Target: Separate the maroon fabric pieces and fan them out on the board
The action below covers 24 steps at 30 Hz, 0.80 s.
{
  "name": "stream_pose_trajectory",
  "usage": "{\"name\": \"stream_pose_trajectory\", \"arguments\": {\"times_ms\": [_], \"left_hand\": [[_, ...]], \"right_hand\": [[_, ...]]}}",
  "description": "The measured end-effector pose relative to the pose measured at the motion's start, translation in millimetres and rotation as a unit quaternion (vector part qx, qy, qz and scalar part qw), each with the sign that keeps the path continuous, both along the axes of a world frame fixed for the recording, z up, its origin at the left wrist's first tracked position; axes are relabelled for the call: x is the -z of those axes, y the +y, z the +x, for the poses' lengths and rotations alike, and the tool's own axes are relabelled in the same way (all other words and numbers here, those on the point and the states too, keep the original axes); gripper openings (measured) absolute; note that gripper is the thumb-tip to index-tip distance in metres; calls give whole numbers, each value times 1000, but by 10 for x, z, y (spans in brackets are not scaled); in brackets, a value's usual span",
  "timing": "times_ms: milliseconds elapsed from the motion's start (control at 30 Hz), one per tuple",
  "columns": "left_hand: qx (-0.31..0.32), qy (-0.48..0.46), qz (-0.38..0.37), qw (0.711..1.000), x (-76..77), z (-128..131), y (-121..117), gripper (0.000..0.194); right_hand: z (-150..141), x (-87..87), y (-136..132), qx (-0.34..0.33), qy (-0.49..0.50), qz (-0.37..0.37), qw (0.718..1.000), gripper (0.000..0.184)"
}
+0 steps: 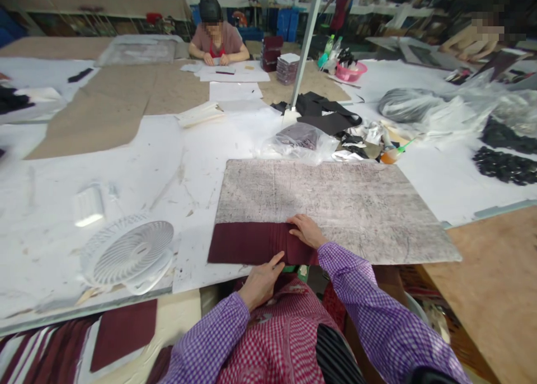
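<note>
A dark maroon sheet (247, 243), like leather or fabric, lies along the front left edge of a worn grey board (335, 193). Faint crosswise creases or lines show near its middle. My right hand (308, 231) rests on the sheet's upper right part, fingers spread and bent, with the palm side hidden. At the front edge, my left hand (263, 279) touches the sheet with its fingertips, thumb and forefinger slightly apart. The other left fingers are partly hidden. Neither hand visibly lifts anything.
A white fan (134, 252) stands on the left. Behind the board lie a plastic bag (300, 140), black scraps (327, 115) and a metal post (307, 48). Maroon pieces (123, 333) lie below the table edge at left. A co-worker (218, 40) sits opposite.
</note>
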<state>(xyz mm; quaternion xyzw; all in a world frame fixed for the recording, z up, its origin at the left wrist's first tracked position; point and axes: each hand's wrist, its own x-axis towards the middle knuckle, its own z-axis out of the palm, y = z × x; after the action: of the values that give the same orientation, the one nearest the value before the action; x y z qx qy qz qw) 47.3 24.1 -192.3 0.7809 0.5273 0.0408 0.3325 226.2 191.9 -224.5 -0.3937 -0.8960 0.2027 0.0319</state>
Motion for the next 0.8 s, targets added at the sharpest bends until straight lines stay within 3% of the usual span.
{"name": "stream_pose_trajectory", "arguments": {"times_ms": [233,800], "left_hand": [[7,36,-3,999,147,75,-13,68],[-20,23,-9,1000,164,114,1,70]], "right_hand": [[-50,-46,121,-33,-50,-18,998,20],[-85,32,268,-43,-87,-25,995,20]]}}
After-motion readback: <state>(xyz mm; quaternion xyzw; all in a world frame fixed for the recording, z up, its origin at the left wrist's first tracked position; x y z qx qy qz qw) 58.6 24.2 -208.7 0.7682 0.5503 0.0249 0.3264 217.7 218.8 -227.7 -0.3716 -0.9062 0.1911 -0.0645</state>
